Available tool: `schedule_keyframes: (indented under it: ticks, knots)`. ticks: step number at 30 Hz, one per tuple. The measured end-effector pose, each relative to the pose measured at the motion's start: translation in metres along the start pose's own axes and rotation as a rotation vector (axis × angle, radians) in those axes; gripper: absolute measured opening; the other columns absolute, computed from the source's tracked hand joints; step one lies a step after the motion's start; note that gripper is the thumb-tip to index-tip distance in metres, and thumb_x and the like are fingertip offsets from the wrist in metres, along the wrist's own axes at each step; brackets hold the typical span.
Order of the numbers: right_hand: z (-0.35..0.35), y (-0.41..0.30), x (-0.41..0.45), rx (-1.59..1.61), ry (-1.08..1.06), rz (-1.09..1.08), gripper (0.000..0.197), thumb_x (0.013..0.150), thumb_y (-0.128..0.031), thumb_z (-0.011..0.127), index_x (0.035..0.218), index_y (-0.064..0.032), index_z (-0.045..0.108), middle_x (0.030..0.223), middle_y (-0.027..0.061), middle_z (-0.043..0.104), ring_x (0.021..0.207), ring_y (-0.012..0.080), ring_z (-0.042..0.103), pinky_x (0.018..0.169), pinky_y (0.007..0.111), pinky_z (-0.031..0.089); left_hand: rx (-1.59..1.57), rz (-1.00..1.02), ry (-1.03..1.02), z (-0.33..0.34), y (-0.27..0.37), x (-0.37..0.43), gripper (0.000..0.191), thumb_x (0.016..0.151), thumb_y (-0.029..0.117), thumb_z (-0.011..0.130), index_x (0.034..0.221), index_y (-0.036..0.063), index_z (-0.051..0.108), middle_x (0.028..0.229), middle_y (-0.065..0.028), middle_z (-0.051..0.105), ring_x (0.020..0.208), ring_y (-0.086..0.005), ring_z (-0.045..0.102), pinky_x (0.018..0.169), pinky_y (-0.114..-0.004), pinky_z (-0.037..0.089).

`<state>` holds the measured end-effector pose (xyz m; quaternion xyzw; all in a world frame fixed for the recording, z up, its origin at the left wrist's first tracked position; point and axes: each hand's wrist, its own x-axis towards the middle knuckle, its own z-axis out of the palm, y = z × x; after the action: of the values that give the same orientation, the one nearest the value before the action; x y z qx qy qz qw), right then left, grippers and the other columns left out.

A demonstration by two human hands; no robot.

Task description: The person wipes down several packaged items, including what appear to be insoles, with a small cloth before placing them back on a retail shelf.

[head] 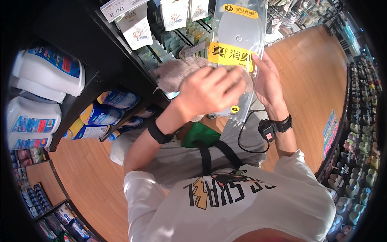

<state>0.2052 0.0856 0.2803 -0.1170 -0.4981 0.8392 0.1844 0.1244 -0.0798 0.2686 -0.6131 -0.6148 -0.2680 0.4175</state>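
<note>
In my right hand (268, 81) is a clear plastic package of insoles (239, 28), gripped along its right edge. It stands upright before the shelf and bears yellow labels with writing. My left hand (211, 89), slightly blurred, curls around a greyish-brown fluffy cloth or duster (181, 72). The fluffy piece lies across the lower part of the package and seems to touch it. Part of the insoles is hidden behind my left hand. A black strap circles each wrist, and a small black device (266, 130) with a cable sits at the right one.
White packs of socks (136, 30) hang at the upper left, above rows of small packets (169, 45). White bottles (48, 72) and blue-yellow bottles (102, 113) fill the left shelves. Racks of slippers (352, 184) line the right. A green object (201, 134) is beyond my lap.
</note>
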Motion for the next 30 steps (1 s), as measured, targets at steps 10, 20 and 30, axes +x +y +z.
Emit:
schedule_keyframes:
  ticks: [10,20,30]
  knots:
    - [-0.021,-0.011,0.009,-0.032,0.018,-0.097,0.031,0.092,-0.012,0.055,0.121,-0.0068,0.05,0.11,0.0046,0.059,0.104,0.0144,0.054,0.091,0.039,0.045,-0.595,-0.089,-0.402,-0.004,0.012,-0.002,0.017,0.066,0.025,0.068,0.076,0.0112,0.064,0.059,-0.0021,0.057,0.056,-0.0177,0.058,0.048,-0.031,0.045]
    - [-0.075,0.062,0.043,-0.227,-0.336,0.15,0.03,0.083,0.0,0.057,0.113,-0.0044,0.056,0.091,-0.0017,0.063,0.078,0.0023,0.056,0.072,0.019,0.043,-0.595,-1.237,-0.326,0.031,-0.024,-0.066,0.051,0.075,0.034,0.073,0.108,-0.0011,0.056,0.096,-0.0123,0.064,0.069,-0.0179,0.06,0.063,-0.029,0.047]
    - [-0.126,0.141,0.097,-0.607,-0.619,0.276,0.04,0.079,-0.011,0.07,0.116,-0.0009,0.059,0.102,0.0036,0.066,0.095,0.0113,0.058,0.08,0.027,0.048,-0.718,-1.35,-0.663,0.093,-0.012,-0.141,0.03,0.088,0.026,0.061,0.101,0.0001,0.066,0.077,-0.0131,0.067,0.067,-0.0152,0.061,0.066,-0.029,0.047]
